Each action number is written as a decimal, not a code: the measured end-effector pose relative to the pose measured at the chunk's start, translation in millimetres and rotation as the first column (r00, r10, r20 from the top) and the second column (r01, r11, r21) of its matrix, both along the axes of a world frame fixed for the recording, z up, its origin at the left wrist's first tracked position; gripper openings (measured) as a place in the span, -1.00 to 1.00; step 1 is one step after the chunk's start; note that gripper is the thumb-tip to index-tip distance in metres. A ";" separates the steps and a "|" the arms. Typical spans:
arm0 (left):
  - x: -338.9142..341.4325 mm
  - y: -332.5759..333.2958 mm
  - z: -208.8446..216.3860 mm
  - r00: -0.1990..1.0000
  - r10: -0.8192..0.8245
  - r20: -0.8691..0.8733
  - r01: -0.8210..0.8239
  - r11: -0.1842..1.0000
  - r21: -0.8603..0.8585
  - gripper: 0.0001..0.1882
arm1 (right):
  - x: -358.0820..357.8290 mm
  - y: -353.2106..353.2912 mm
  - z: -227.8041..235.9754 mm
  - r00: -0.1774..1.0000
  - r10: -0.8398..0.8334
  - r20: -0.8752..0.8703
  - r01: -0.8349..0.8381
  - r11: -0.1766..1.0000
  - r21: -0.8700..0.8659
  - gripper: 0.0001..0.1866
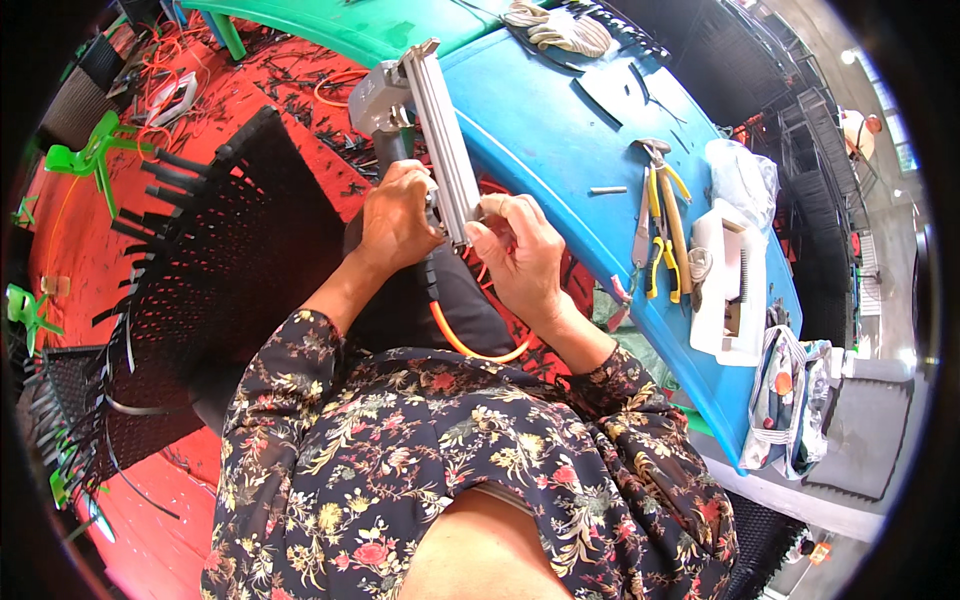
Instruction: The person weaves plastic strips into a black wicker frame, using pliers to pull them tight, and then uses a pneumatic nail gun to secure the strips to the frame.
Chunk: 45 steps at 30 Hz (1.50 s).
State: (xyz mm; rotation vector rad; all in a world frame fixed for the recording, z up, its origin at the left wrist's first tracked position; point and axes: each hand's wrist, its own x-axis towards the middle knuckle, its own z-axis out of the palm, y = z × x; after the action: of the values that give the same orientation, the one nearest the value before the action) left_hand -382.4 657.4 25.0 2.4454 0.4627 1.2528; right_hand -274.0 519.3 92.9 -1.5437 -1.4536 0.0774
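Observation:
A pneumatic staple gun point(443, 140) with a long silver magazine is held up over my lap, its grey head pointing away from me. My left hand point(395, 220) wraps around its dark handle. Bent fingers of my right hand point(522, 258) press the near end of the magazine; whether they hold a small part there is hidden. From the handle's lower end an orange air hose point(465, 345) curves to the right. Left of my hands stands a black woven panel point(240, 220) with loose strip ends along its edge.
On the blue table point(530, 130) to my right lie a hammer point(675, 215), yellow-handled pliers point(657, 245), a white foam box point(728, 300), a plastic bag point(742, 185) and work gloves point(565, 30). A green table point(330, 25) adjoins it. Black scraps litter the red floor point(270, 70).

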 end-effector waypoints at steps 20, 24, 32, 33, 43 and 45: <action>3.7 -6.3 -20.1 0.996 0.010 0.088 -0.005 0.998 -0.056 -0.64 | 36.5 -117.3 -0.3 0.880 0.474 -0.033 -0.446 0.800 -0.402 -0.74; -2.7 1.4 -18.3 0.998 -0.052 0.037 0.050 0.998 0.037 -0.64 | 90.0 -150.2 13.3 0.992 0.031 0.124 -0.004 0.977 -0.212 -0.72; -13.5 6.8 -26.7 0.999 -0.027 -0.034 0.026 1.000 -0.010 -0.68 | 283.8 -277.2 46.0 0.552 -0.834 0.014 0.774 0.506 -0.381 -0.78; -14.9 4.4 -24.4 0.998 -0.019 -0.068 0.016 0.999 -0.037 -0.67 | 288.5 -284.3 43.2 0.543 -0.835 0.090 0.779 0.460 -0.426 -0.78; -13.2 -1.4 -14.9 0.997 -0.012 -0.078 0.015 0.999 0.038 -0.67 | 270.3 -276.7 19.2 0.747 -0.289 0.599 0.664 0.387 -0.640 -0.70; -26.0 7.8 -17.9 0.995 -0.010 -0.103 0.018 0.997 0.079 -0.65 | 257.5 -257.5 17.6 0.753 -0.198 0.628 0.650 0.378 -0.659 -0.74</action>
State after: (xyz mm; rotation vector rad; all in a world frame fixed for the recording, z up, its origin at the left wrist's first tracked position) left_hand -408.4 665.2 7.2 2.5846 0.4297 1.1653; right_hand -16.5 261.8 110.5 -2.9620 -1.3157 0.1379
